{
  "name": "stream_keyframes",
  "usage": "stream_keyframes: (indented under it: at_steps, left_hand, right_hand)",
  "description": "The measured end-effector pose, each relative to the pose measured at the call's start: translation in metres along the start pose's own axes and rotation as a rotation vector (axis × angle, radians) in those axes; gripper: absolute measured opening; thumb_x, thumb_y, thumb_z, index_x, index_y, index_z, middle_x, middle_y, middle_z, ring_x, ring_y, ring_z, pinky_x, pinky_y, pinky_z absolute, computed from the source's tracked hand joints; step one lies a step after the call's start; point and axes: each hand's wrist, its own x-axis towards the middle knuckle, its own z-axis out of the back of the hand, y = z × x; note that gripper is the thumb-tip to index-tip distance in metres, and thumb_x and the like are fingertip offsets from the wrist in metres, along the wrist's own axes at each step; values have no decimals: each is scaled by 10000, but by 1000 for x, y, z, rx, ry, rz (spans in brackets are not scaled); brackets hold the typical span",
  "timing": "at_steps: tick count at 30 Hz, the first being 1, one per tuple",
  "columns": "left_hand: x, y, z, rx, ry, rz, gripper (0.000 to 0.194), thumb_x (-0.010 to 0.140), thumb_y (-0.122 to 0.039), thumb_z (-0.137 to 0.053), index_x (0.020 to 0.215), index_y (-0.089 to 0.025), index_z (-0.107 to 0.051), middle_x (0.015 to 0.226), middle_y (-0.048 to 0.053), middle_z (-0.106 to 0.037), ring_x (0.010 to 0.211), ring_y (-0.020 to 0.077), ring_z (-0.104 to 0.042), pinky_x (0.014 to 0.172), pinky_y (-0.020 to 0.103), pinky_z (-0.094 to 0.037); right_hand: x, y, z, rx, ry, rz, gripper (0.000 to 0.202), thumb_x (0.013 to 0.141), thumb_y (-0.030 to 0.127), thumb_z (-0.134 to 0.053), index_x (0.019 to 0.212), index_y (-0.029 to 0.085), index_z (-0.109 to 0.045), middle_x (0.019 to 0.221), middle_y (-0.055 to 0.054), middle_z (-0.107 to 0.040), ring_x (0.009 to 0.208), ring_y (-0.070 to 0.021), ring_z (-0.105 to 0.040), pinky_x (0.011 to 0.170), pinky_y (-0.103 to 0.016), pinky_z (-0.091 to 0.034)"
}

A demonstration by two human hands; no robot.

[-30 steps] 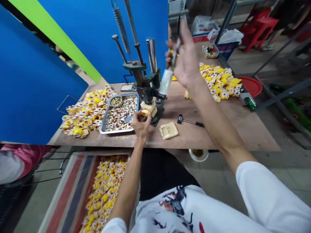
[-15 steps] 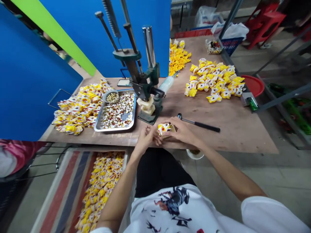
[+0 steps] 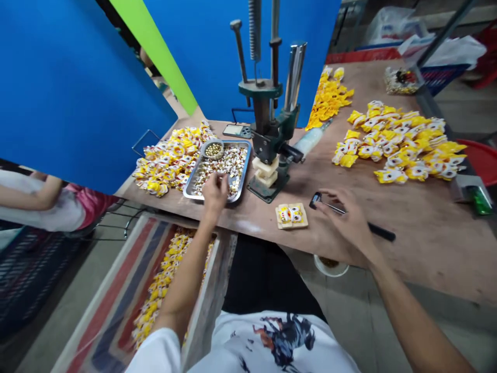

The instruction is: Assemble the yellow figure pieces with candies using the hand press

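Observation:
My left hand [image 3: 216,194] is at the front of a metal tray [image 3: 187,192] filled with small white, red and gold pieces [image 3: 221,163]. Its fingers are curled together down among the pieces; whatever is between them is too small to make out. On the table before me, a yellow and white lion-face toy piece [image 3: 292,213] lies face up on a cream-coloured block [image 3: 298,225], touched by neither hand. My right hand [image 3: 347,216] hovers over a hammer [image 3: 380,231] with its fingers apart, partly covering the shaft. The hammer lies on the tabletop.
A green hand press [image 3: 267,140] with cream blocks stands behind the toy piece. Heaps of yellow and white toy pieces lie left [image 3: 166,160] and right [image 3: 404,140]. A bowl of gold beads [image 3: 213,150] sits on the tray. A co-worker's arm [image 3: 34,197] shows at left.
My left hand has left the toy piece and reached left to the tray. My right hand has let go of it and moved right over the hammer. The view has turned left.

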Motion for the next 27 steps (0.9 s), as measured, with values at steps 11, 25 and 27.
stream_keyframes:
  at_steps: [11,25,27]
  left_hand:
    - [91,21,20,611,159,-164,111,760,-111,-733,713,-198,-682,809,82,-725,837,254,-652,891,368,-508]
    - [-54,-49,-45,-784,415,234,378,712,-377,-1027,892,-147,-788,806,18,-711,677,99,-624,657,233,-507]
    - [-71,-57,-58,-866,440,294,386,686,-336,-1045,896,-157,-774,813,2,-706,680,87,-634,660,217,-518]
  right_hand:
    - [-11,-3,-19,-50,33,52,285,1088,493,-649,1240,296,-789,1230,-101,-704,1202,-319,-695,1060,-540,-606]
    - [49,74,-69,215,45,232,239,1028,411,-805,1217,266,-790,1115,-54,-798,1060,-239,-739,986,-377,-592]
    - [52,74,-71,220,90,270,183,1037,398,-792,1154,259,-808,1089,-54,-813,1045,-237,-743,970,-366,-584]
